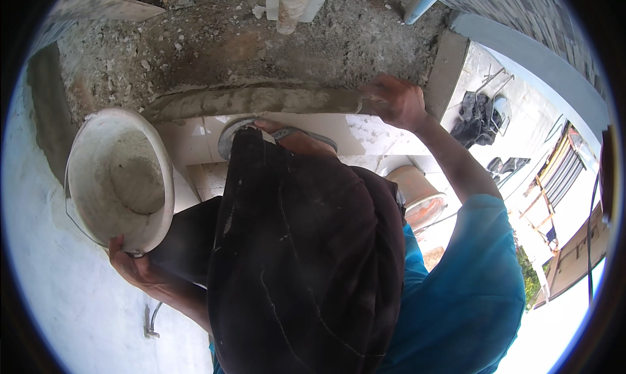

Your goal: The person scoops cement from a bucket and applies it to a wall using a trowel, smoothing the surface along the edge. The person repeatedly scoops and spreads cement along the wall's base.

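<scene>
Grey bucket (91, 172) in left hand (135, 268), right hand (399, 104) at mortar (261, 101)

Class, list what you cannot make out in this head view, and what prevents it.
Head view:
- Right hand: blurred fingers; cannot tell whether it holds anything.
- Left hand: some fingers hidden by the white bucket.
- Brown bucket: partly hidden by the dark clothing.
- Pale blue pipe: upper end cut off by the top edge.

Left hand (135, 270) holding bucket (98, 178), mortar strip (261, 101)
</scene>
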